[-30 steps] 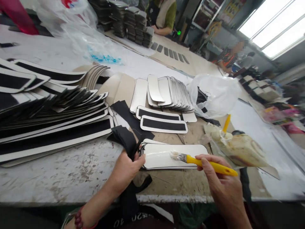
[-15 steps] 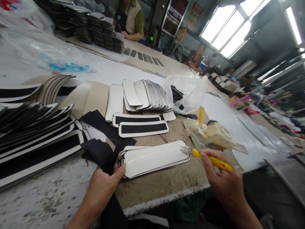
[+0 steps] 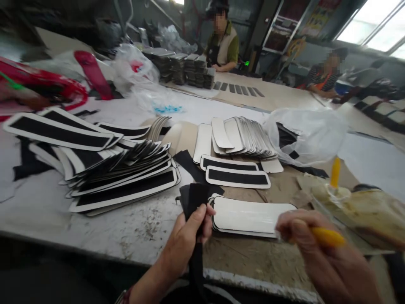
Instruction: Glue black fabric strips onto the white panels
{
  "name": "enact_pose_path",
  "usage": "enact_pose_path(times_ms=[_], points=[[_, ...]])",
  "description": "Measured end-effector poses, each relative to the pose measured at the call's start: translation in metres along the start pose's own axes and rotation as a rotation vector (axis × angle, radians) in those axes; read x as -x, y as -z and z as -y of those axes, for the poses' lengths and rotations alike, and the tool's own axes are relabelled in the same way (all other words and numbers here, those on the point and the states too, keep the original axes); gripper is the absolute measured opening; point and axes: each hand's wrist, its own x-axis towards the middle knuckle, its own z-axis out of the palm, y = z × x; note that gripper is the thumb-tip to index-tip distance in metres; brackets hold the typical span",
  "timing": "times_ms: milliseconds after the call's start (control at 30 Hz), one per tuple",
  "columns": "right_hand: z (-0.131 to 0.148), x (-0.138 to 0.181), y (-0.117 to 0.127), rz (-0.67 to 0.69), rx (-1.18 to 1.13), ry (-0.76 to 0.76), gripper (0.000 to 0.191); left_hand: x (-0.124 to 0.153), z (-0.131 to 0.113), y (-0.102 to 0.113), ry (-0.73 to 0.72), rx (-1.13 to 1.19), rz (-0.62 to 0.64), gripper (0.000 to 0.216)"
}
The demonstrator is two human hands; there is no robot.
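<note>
The left hand [image 3: 185, 236] pinches flat black fabric strips [image 3: 196, 197] beside the left end of stacked, glossy white, round-cornered panels [image 3: 247, 216] on the worktop [image 3: 139, 228], the right hand [image 3: 311, 245] gripping a yellow-handled brush [image 3: 329, 237] at their right.

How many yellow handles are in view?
2. One yellow handle is gripped in the right hand; the second handle rises from the stained container beyond it. Others may be hidden.
</note>
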Motion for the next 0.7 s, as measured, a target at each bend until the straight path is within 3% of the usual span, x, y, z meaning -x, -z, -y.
enact_pose_path(times_ms=[100, 200, 267, 433, 633, 700], points=[[0.015, -0.015, -0.04, 0.279, -0.244, -0.047, 0.02, 0.011, -0.004, -0.008, 0.02, -0.01, 0.079, 0.033], [0.029, -0.021, -0.068, 0.5, -0.556, -0.27, 0.024, 0.016, -0.003, -0.011, 0.044, -0.117, 0.171, 0.046], [0.033, -0.021, -0.075, 0.569, -0.693, -0.393, 0.028, 0.018, 0.0, -0.011, 0.072, -0.124, 0.206, 0.047], [0.023, -0.015, -0.065, 0.208, -0.543, -0.331, 0.032, 0.018, 0.002, -0.007, 0.058, -0.178, 0.199, 0.04], [0.013, 0.006, -0.066, 0.166, -0.649, -0.494, 0.034, 0.019, 0.013, -0.015, -0.047, -0.229, 0.078, 0.036], [0.012, 0.013, -0.067, 0.089, -0.674, -0.546, 0.035, 0.022, 0.02, -0.017, -0.059, -0.264, 0.086, 0.036]])
